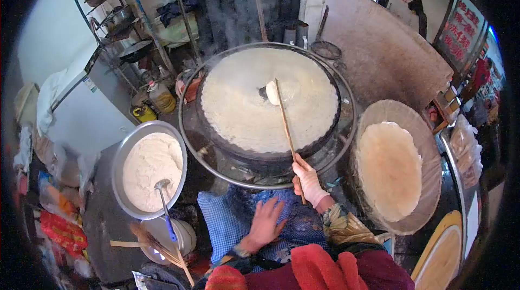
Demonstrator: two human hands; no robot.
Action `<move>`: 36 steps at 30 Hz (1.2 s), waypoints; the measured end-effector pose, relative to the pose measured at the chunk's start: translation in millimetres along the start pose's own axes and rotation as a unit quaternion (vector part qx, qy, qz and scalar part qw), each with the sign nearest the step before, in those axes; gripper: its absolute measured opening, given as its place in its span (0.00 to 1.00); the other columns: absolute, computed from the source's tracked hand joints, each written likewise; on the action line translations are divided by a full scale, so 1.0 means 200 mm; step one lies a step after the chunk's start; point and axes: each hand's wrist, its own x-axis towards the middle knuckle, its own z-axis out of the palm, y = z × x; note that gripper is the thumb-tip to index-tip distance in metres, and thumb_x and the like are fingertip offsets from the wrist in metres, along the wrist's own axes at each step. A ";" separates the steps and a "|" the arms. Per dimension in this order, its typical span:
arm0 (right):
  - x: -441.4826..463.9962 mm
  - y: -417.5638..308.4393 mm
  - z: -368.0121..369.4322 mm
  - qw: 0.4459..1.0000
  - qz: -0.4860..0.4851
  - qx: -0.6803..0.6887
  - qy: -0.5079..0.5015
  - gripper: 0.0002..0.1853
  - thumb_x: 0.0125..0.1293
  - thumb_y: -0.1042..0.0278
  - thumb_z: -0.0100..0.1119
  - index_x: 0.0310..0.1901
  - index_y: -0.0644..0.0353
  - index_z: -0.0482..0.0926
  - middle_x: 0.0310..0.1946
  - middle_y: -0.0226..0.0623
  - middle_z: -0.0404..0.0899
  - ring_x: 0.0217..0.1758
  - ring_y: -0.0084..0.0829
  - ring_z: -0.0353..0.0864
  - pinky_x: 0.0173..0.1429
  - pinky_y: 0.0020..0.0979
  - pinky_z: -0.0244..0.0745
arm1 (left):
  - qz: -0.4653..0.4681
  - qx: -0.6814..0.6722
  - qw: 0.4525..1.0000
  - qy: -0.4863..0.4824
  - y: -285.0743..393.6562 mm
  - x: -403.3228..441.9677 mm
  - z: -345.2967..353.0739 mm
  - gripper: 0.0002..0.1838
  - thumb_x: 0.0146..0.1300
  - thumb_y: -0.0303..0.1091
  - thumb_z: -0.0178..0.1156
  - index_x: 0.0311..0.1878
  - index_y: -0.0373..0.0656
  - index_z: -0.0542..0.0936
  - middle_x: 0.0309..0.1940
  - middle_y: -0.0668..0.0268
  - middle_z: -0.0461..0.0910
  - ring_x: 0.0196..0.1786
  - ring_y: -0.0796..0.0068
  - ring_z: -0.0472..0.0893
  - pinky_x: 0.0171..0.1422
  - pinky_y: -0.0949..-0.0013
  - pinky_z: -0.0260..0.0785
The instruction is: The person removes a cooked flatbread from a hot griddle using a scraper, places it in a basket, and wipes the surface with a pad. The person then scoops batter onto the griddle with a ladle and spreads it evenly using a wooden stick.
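Note:
My right hand (309,180) is closed round the lower end of a long wooden stick (285,123). The stick reaches over a big round griddle (222,152) covered by a wide, pale sheet of batter (244,111). At the stick's far end, near the middle, sits a whitish lump of batter (272,94); I cannot tell whether it is fixed to the stick. A small dark bare patch shows beside it. My left hand (265,224) is open with fingers spread, above the blue checked cloth (216,222) on my lap, and holds nothing.
At left, a metal basin (117,173) of batter holds a blue-handled ladle (168,219); a brush (162,249) lies below. At right stands a broad basket (374,219) with a thin round flatbread (392,171). A metal ring (351,127) surrounds the griddle; steam rises behind.

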 end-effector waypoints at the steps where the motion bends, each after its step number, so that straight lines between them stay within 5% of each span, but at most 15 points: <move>1: 0.00 0.02 0.02 1.000 -0.001 0.002 -0.001 0.28 0.68 0.58 0.58 0.68 0.42 0.65 0.13 0.30 0.68 0.07 0.24 0.63 0.10 0.28 0.59 | -0.031 0.001 0.999 0.026 -0.01 -0.05 -0.08 0.31 0.51 0.33 0.65 0.60 0.36 0.70 0.58 0.47 0.70 0.63 0.48 0.67 0.68 0.49 0.56; 4: -0.01 0.07 0.10 1.000 0.004 0.026 0.006 0.26 0.68 0.58 0.59 0.67 0.37 0.67 0.14 0.30 0.68 0.08 0.23 0.63 0.10 0.28 0.60 | -0.183 0.007 0.973 0.139 -0.24 -0.29 -0.34 0.26 0.55 0.30 0.63 0.58 0.33 0.71 0.53 0.45 0.73 0.57 0.43 0.71 0.63 0.50 0.62; 7: -0.02 0.11 0.19 0.998 0.027 0.059 0.002 0.25 0.68 0.56 0.59 0.65 0.28 0.68 0.15 0.30 0.68 0.08 0.24 0.64 0.11 0.29 0.61 | -0.304 0.153 0.918 0.206 -0.69 -0.62 -0.47 0.26 0.59 0.31 0.60 0.59 0.31 0.69 0.52 0.42 0.73 0.56 0.41 0.71 0.63 0.49 0.63; 9: -0.04 0.12 0.26 0.994 0.054 0.097 -0.003 0.24 0.67 0.54 0.60 0.64 0.26 0.68 0.15 0.30 0.68 0.08 0.24 0.64 0.11 0.29 0.62 | -0.436 0.281 0.843 0.141 -0.97 -0.81 -0.47 0.29 0.60 0.31 0.58 0.63 0.30 0.64 0.51 0.40 0.73 0.55 0.40 0.73 0.60 0.47 0.66; 13: -0.06 0.11 0.19 0.949 0.067 0.289 -0.102 0.23 0.71 0.53 0.53 0.67 0.28 0.65 0.13 0.28 0.66 0.08 0.24 0.62 0.13 0.30 0.60 | -0.616 0.175 0.768 -0.002 -1.30 -1.04 -0.39 0.31 0.61 0.29 0.54 0.66 0.32 0.59 0.51 0.40 0.73 0.52 0.39 0.76 0.56 0.46 0.70; 18: -0.26 0.22 0.18 0.975 -0.127 0.184 0.006 0.24 0.72 0.54 0.50 0.68 0.34 0.63 0.13 0.29 0.67 0.09 0.23 0.63 0.11 0.28 0.60 | -0.598 0.156 0.781 0.093 -1.41 -1.20 -0.29 0.25 0.61 0.29 0.51 0.63 0.34 0.63 0.45 0.38 0.77 0.50 0.39 0.77 0.52 0.45 0.71; 20: -0.25 0.26 0.18 0.981 -0.067 0.179 0.041 0.26 0.71 0.57 0.53 0.69 0.35 0.61 0.14 0.30 0.68 0.08 0.23 0.63 0.11 0.27 0.61 | -0.613 0.107 0.776 0.101 -1.31 -1.13 -0.32 0.25 0.62 0.29 0.52 0.63 0.37 0.64 0.45 0.40 0.78 0.50 0.38 0.77 0.52 0.45 0.69; 23: -0.25 0.27 0.20 0.987 0.007 0.153 0.038 0.28 0.70 0.58 0.56 0.69 0.33 0.62 0.15 0.31 0.69 0.09 0.24 0.65 0.12 0.28 0.63 | -0.473 0.103 0.838 0.254 -1.19 -1.20 -0.29 0.25 0.63 0.26 0.50 0.64 0.34 0.63 0.45 0.37 0.77 0.48 0.35 0.76 0.53 0.49 0.70; 24: -0.24 0.24 0.22 0.987 0.026 0.156 0.037 0.27 0.70 0.58 0.56 0.69 0.31 0.63 0.15 0.31 0.69 0.09 0.24 0.65 0.12 0.29 0.63 | -0.494 0.122 0.812 0.287 -1.19 -1.22 -0.25 0.24 0.65 0.26 0.50 0.65 0.34 0.62 0.44 0.44 0.79 0.47 0.37 0.78 0.55 0.51 0.69; 27: -0.19 0.19 0.27 0.985 0.056 0.158 0.031 0.26 0.69 0.58 0.57 0.67 0.28 0.65 0.14 0.30 0.69 0.09 0.25 0.65 0.12 0.31 0.63 | -0.318 0.218 0.828 0.407 -1.16 -1.21 -0.27 0.24 0.68 0.27 0.49 0.67 0.39 0.62 0.38 0.58 0.80 0.33 0.56 0.79 0.38 0.58 0.73; 28: -0.18 0.17 0.28 0.985 0.060 0.157 0.027 0.26 0.69 0.58 0.57 0.67 0.27 0.65 0.14 0.30 0.69 0.09 0.25 0.65 0.12 0.31 0.63 | -0.373 0.015 0.813 0.448 -1.13 -1.21 -0.31 0.25 0.68 0.27 0.49 0.68 0.42 0.61 0.36 0.62 0.77 0.30 0.64 0.76 0.32 0.63 0.69; 30: -0.12 0.17 0.29 0.986 0.067 0.148 0.024 0.25 0.68 0.57 0.58 0.66 0.27 0.67 0.14 0.30 0.69 0.09 0.25 0.65 0.12 0.30 0.62 | -0.426 -0.382 0.672 0.470 -0.86 -0.97 -0.54 0.26 0.70 0.28 0.48 0.70 0.47 0.59 0.32 0.70 0.73 0.23 0.79 0.69 0.21 0.74 0.62; 33: -0.07 0.15 0.31 0.988 0.069 0.138 0.011 0.24 0.67 0.55 0.59 0.65 0.27 0.68 0.14 0.29 0.69 0.09 0.24 0.65 0.12 0.29 0.62 | -0.382 -0.481 0.623 0.485 -0.76 -0.72 -0.68 0.28 0.70 0.29 0.48 0.72 0.54 0.56 0.28 0.72 0.67 0.19 0.88 0.59 0.17 0.83 0.47; 36: -0.04 0.14 0.34 0.989 0.070 0.134 -0.003 0.24 0.67 0.55 0.61 0.64 0.27 0.69 0.14 0.29 0.69 0.09 0.24 0.65 0.12 0.29 0.62 | -0.355 -0.542 0.634 0.423 -0.73 -0.45 -0.73 0.28 0.70 0.27 0.47 0.72 0.51 0.55 0.27 0.70 0.66 0.18 0.86 0.59 0.16 0.82 0.50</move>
